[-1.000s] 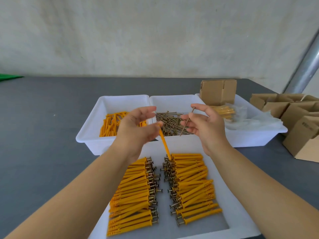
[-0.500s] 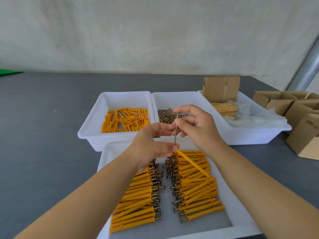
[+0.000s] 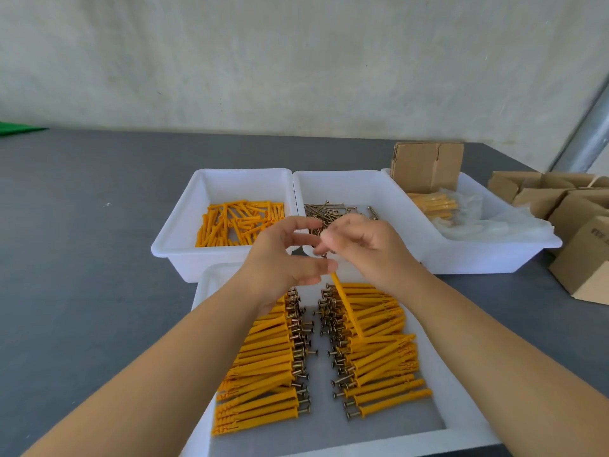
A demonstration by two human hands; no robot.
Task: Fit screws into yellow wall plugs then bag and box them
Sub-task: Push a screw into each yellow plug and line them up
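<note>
Plugs lie loose in the tray beyond my left hand, whose thumb and fingers pinch one yellow plug at its top, tip slanting down over the finished rows below both hands. My right hand, just beside, is curled on the screw, mostly hidden, at the plug's mouth. I judge the step goes best keeping screw and plug in line, pushing straight until the head seats.
</note>
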